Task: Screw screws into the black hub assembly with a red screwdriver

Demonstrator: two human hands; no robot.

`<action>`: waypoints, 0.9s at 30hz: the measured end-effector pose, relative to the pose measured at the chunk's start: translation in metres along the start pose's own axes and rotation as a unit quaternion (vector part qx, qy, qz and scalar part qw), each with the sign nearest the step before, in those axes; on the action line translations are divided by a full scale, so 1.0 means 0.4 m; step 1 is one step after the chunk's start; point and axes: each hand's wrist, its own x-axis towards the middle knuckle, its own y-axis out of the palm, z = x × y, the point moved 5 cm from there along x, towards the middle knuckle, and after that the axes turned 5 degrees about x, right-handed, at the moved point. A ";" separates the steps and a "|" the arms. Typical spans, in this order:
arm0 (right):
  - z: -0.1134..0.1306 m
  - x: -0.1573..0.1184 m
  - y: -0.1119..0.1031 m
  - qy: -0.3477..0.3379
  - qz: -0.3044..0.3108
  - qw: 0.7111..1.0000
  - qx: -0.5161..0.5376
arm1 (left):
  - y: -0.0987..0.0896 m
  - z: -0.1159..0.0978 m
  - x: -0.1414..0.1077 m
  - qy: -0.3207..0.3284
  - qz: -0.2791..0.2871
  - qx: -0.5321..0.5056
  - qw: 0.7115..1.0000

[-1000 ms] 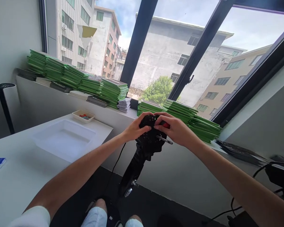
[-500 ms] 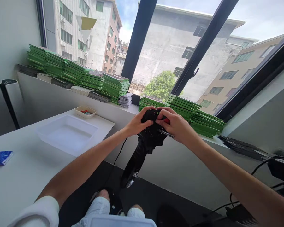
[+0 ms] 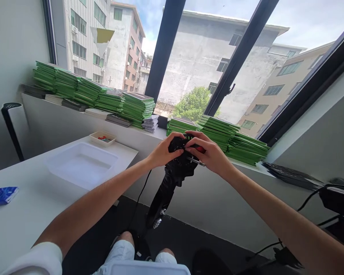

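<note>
The black device (image 3: 179,166) stood on its dark arm in front of the ledge wall, over the dark floor and away from the table (image 3: 20,172). The left hand (image 3: 163,152) was clamped on its upper left side, fingers over the top edge and thumb on the near face. The right hand (image 3: 215,156) was bent in at the upper right, its thumb and fingertips close together against the face; whether they were clamped on a small part, I could not tell.

A red item (image 3: 200,149) showed at the right fingers, and a thin metal rod (image 3: 197,162) stuck out below them. How either was held was hidden.

Risks noted, in my judgement:
- Any small loose part could drop to the floor, as nothing visible beneath the device would catch it. The white tray (image 3: 83,160) and the small dish (image 3: 102,143) sat on the table, off to the left.
- Uneven pressure from the two hands could turn or tip the device if its mounting was loose.
- The right wrist could catch the rod, being very near it.
- A snag on the thin cable (image 3: 143,189) hanging nearby could tug whatever it served; its ends were unclear.
</note>
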 end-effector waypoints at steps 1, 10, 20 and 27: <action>0.002 -0.003 0.001 0.003 -0.006 1.000 -0.001 | 0.002 0.000 0.000 0.000 -0.001 0.000 1.000; -0.001 -0.006 0.013 0.048 -0.039 0.998 -0.004 | 0.002 0.011 0.024 0.032 0.071 0.023 0.997; -0.044 0.008 0.012 0.102 -0.070 0.989 0.077 | 0.002 0.018 0.027 0.001 0.044 0.044 0.998; -0.092 0.008 0.015 0.194 -0.038 0.967 0.162 | 0.006 -0.013 0.028 -0.008 0.017 0.091 0.996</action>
